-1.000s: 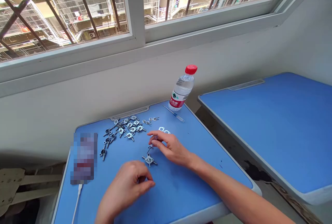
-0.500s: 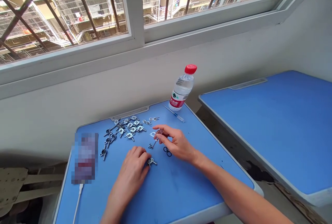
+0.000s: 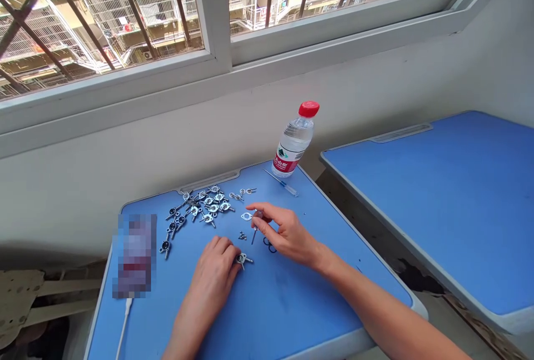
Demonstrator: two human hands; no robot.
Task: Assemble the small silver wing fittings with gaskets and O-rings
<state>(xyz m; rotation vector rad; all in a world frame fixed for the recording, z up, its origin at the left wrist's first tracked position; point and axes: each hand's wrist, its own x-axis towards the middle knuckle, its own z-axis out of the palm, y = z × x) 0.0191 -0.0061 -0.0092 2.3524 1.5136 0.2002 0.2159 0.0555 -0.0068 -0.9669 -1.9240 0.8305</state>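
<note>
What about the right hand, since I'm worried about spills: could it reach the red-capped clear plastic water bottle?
Probably yes: the right hand is near the water bottle; only a thin clear rod lies flat between them on the blue desktop, too low to block.

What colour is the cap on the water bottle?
The cap is red; it shows best in the head view.

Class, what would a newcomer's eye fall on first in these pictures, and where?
The two bare hands on the blue desk come first: the right hand pinches a small metal part, the left hand touches another part. Beyond them lies a scatter of metal fittings, and a red-capped water bottle stands at the desk's far edge.
</note>
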